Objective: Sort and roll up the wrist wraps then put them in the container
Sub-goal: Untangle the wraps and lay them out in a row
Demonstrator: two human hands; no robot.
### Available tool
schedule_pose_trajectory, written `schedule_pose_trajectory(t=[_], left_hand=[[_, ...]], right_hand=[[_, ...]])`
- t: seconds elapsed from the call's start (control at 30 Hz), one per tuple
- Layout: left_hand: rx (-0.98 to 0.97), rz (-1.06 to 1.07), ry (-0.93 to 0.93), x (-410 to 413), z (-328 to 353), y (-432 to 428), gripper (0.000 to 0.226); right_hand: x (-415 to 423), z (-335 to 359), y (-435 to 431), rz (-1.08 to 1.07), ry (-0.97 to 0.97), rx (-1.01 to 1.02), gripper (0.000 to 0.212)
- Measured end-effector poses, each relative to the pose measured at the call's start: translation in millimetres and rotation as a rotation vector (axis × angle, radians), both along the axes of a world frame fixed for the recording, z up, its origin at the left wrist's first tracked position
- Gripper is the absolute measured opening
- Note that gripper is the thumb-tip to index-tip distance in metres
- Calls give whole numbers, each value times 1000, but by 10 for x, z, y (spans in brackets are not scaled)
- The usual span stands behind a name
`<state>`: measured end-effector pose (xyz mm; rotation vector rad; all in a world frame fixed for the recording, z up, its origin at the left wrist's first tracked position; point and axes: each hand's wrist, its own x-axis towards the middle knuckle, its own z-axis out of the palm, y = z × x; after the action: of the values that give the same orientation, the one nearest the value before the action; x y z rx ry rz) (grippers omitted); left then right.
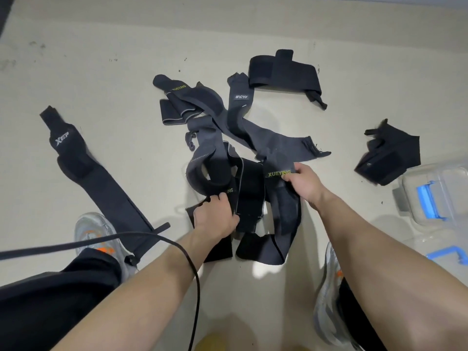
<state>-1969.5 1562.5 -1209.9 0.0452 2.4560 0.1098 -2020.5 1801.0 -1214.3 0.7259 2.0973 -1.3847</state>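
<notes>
Fingers (224,198) are closed on the pile (235,117): left hand (215,219) on a black wrap (250,196), right hand (307,184) on the XUEYING wrap (278,174). Sorting stage; one must be tugged free.

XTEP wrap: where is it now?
Head view, far left: the XTEP wrap lies stretched out on the floor, apart from the central pile, its near end beside the left shoe.

A pale cream floor (101,79) carries dark scuffs and specks at its far left. A thin black cable (63,246) runs in from the left edge, then loops down to the near edge. A grey sneaker with orange accents (96,231) stands near left beside a black trouser leg (50,300); its matching grey sneaker (326,307) stands near right.
</notes>
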Motion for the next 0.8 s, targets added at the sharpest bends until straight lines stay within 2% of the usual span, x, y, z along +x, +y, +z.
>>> schedule_pose_trajectory(t=[0.07, 0.17, 0.2, 0.23, 0.3, 0.37, 0.47, 0.57, 0.63, 0.8], left_hand=[[20, 27, -28, -8, 42, -23, 51], [60, 110, -88, -68, 223, -52, 47], [75, 136, -106, -106, 322, -57, 44], [95, 163, -119, -153, 441, -62, 42], [177, 223, -133, -284, 710, -57, 36], [331, 299, -145, -449, 1044, -34, 28], [555, 401, -147, -685, 1708, 46, 31], [846, 592, -316, -784, 2407, 110, 40], [1017, 673, -404, -757, 2790, 121, 35], [1362, 819, -240, -620, 3460, 37, 27]], right_hand=[[20, 122, -25, 6, 10, -2, 12], [51, 478, -62, -10, 51, -91, 47], [42, 603, -71, -21, 64, -117, 51], [29, 759, -84, -33, 71, -152, 45], [-20, 1102, -109, -49, 93, -223, 18], [-72, 1491, -137, -19, 116, -289, 8], [-139, 2107, -189, 38, 164, -372, 21], [-148, 2744, -272, 50, 240, -438, 55], [-119, 3125, -332, 55, 293, -514, 65], [-59, 3698, -381, 111, 344, -573, 43]])
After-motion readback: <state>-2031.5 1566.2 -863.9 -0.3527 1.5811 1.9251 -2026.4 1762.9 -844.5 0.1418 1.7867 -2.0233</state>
